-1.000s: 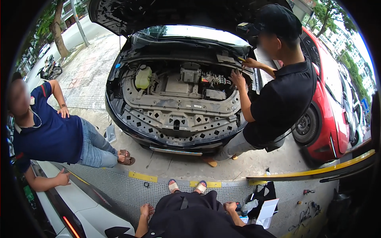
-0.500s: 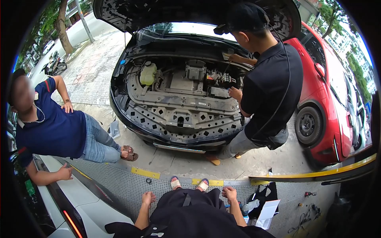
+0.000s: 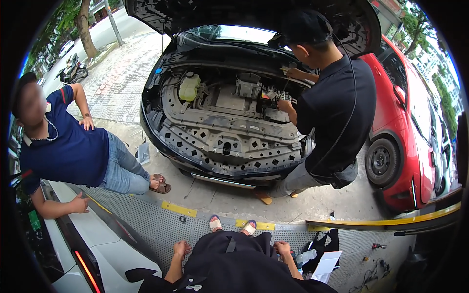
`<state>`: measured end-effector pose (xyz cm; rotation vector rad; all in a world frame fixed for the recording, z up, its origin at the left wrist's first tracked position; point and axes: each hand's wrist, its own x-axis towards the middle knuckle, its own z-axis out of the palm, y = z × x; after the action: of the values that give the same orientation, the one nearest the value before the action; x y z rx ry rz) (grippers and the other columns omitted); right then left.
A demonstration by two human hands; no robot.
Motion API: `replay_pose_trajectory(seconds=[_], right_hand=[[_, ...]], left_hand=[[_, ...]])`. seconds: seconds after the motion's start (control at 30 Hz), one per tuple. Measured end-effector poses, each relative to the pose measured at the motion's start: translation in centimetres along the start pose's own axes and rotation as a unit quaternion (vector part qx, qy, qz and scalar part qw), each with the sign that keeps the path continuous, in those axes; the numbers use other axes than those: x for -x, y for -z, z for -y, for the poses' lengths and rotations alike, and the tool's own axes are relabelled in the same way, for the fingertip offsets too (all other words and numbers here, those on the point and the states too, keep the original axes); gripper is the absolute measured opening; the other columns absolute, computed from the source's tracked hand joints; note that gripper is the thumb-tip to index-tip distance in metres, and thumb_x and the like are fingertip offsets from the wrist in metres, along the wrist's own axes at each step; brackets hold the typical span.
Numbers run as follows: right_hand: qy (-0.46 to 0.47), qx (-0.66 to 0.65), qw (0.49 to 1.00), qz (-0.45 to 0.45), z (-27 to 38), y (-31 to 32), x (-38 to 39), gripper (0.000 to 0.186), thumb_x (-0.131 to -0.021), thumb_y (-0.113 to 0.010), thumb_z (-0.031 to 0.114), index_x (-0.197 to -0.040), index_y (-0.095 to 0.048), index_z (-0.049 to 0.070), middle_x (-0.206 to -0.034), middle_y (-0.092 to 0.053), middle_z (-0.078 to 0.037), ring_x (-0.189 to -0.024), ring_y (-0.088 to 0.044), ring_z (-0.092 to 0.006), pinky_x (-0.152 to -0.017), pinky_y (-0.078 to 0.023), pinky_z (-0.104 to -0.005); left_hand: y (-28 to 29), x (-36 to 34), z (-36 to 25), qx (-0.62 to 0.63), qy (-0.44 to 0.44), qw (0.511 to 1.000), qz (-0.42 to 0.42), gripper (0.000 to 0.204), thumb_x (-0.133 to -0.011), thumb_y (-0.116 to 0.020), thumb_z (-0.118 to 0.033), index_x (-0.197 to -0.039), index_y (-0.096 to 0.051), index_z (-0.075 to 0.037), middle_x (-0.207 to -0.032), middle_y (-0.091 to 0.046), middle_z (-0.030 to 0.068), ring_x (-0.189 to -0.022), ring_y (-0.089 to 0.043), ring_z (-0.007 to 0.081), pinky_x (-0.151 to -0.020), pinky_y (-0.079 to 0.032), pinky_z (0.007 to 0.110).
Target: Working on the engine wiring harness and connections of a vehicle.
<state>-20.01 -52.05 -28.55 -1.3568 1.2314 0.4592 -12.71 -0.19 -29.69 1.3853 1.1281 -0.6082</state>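
Note:
My left hand hangs beside my dark clothing, its fingers loosely curled and no object showing in it. On the other side my right hand is held much the same way, also with nothing visible in it. A clear plastic bottle and an open white box lie just right of it. Ahead stands a dark car with its hood up. A co-worker in a black shirt and cap leans over its engine bay, both hands near the battery.
To the left, a person in a navy shirt rests one hand on a white car. A red car is parked at the right. A yellow-edged rail, a red-and-black tool and cables are at the lower right.
The co-worker's nearer hand has moved up and left over the battery area. The scene has shifted slightly right with my head. My hands stay at my sides, curling a little more.

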Motion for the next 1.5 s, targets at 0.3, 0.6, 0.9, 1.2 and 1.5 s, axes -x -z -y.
replay_pose_trajectory(seconds=[0.3, 0.6, 0.9, 1.2, 1.5], right_hand=[[0.023, 0.087, 0.994, -0.054, -0.3, 1.3, 1.3, 0.013, -0.086, -0.062, 0.014, -0.089, -0.067, 0.002, -0.076, -0.069, -0.008, -0.059, -0.064, -0.0157, -0.046, -0.046, -0.0294], [0.015, -0.096, 0.995, -0.009, 0.8, 4.4, 0.4, 0.014, -0.087, -0.059, 0.010, -0.093, -0.067, 0.001, -0.077, -0.066, -0.008, -0.064, -0.064, -0.0180, -0.056, -0.051, -0.0294], [-0.044, -0.064, 0.997, -0.031, -3.6, 9.6, -0.7, 0.010, -0.090, -0.058, 0.014, -0.088, -0.060, 0.004, -0.071, -0.062, -0.006, -0.059, -0.063, -0.0197, -0.052, -0.055, -0.0327], [-0.047, -0.131, 0.987, -0.075, -0.6, 4.8, 1.8, 0.008, -0.090, -0.057, 0.014, -0.090, -0.059, 0.006, -0.072, -0.061, -0.007, -0.058, -0.062, -0.0188, -0.051, -0.054, -0.0318], [-0.017, -0.127, 0.987, -0.100, 2.4, -2.1, 4.5, 0.017, -0.091, -0.057, 0.015, -0.098, -0.063, 0.002, -0.079, -0.066, -0.009, -0.062, -0.065, -0.0183, -0.054, -0.056, -0.0306]], left_hand=[[-1.4, -0.5, 0.2, -0.025, 0.013, 1.000, -0.009, 0.027, -0.090, -0.052, -0.021, -0.106, -0.059, 0.000, -0.089, -0.065, 0.0127, -0.074, -0.067, 0.0232, -0.058, -0.057, 0.037], [-7.4, -0.7, -3.6, -0.064, -0.033, 0.997, 0.019, 0.028, -0.091, -0.052, -0.023, -0.107, -0.058, -0.001, -0.091, -0.065, 0.0107, -0.075, -0.067, 0.0199, -0.056, -0.053, 0.031], [-11.2, 1.4, -4.6, -0.058, -0.085, 0.993, 0.049, 0.026, -0.092, -0.053, -0.023, -0.107, -0.059, -0.001, -0.090, -0.065, 0.0094, -0.074, -0.067, 0.0183, -0.057, -0.053, 0.030], [-6.4, -4.9, -5.8, -0.145, 0.006, 0.989, 0.014, 0.024, -0.093, -0.052, -0.021, -0.106, -0.059, -0.002, -0.087, -0.065, 0.0096, -0.071, -0.067, 0.0193, -0.053, -0.053, 0.033], [-10.8, -9.7, -16.6, -0.139, -0.052, 0.982, 0.117, 0.031, -0.092, -0.054, -0.029, -0.109, -0.058, -0.004, -0.095, -0.064, 0.0110, -0.081, -0.066, 0.0205, -0.064, -0.054, 0.034]])
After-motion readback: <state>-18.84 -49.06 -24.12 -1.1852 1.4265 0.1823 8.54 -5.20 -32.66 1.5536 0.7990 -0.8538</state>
